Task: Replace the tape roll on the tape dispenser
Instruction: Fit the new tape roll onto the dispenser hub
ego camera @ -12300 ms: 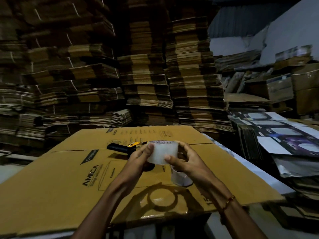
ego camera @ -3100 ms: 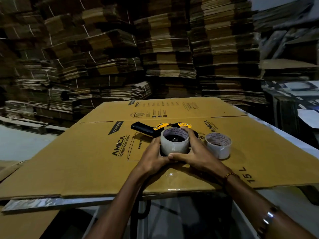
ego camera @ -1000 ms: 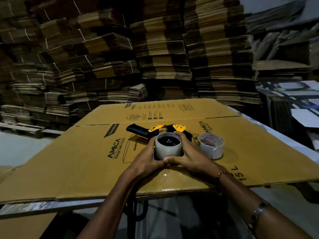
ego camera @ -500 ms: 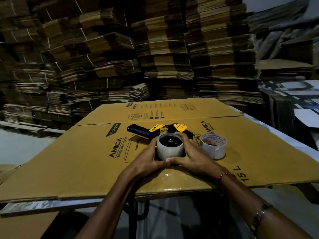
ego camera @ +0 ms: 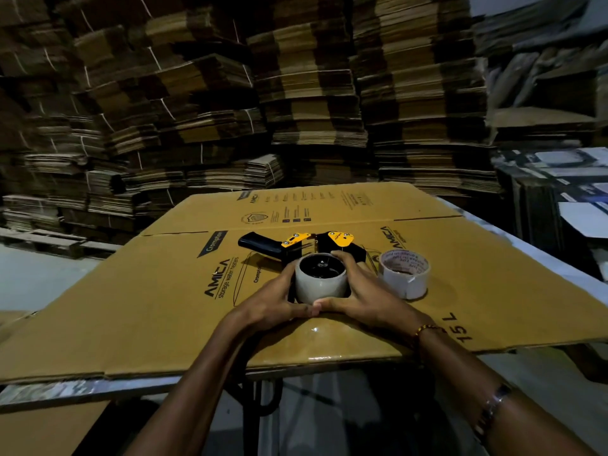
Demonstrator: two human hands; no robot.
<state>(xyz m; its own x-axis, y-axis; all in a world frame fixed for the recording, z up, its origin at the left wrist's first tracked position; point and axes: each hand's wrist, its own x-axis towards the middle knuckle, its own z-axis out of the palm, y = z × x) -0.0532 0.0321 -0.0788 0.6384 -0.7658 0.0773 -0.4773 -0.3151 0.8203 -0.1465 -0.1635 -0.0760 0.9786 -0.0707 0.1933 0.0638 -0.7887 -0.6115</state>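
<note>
— Well, what was seen at the largest scale?

— Stacks of flattened cartons [ego camera: 306, 103] were piled high across the background, and more board and printed sheets [ego camera: 559, 179] were heaped at the right. In front of them a flattened cardboard box [ego camera: 131, 311], printed with "AMICA storage water heaters" and "Crompton", was laid over a table edge [ego camera: 82, 388].

— And on the box?

— A tape dispenser [ego camera: 296, 246] was laid flat on it (black handle to the left, yellow plates at the far side). A tape roll [ego camera: 320, 284] was seated over the dispenser's black hub, its open core turned upward. A second roll [ego camera: 404, 273], with red print inside its core, was stood on the cardboard just beside the right hand, apart from the dispenser.

— How were the hands placed?

— The seated roll was cupped from both sides. The left hand [ego camera: 276, 302] was curled round its left wall, and the right hand [ego camera: 365, 292] was wrapped round the right wall, fingers reaching over the far rim. The thumbs were brought together at the near side of the roll. A beaded bracelet [ego camera: 427, 329] was worn at the right wrist, and a metal band [ego camera: 493, 403] further up that forearm.
</note>
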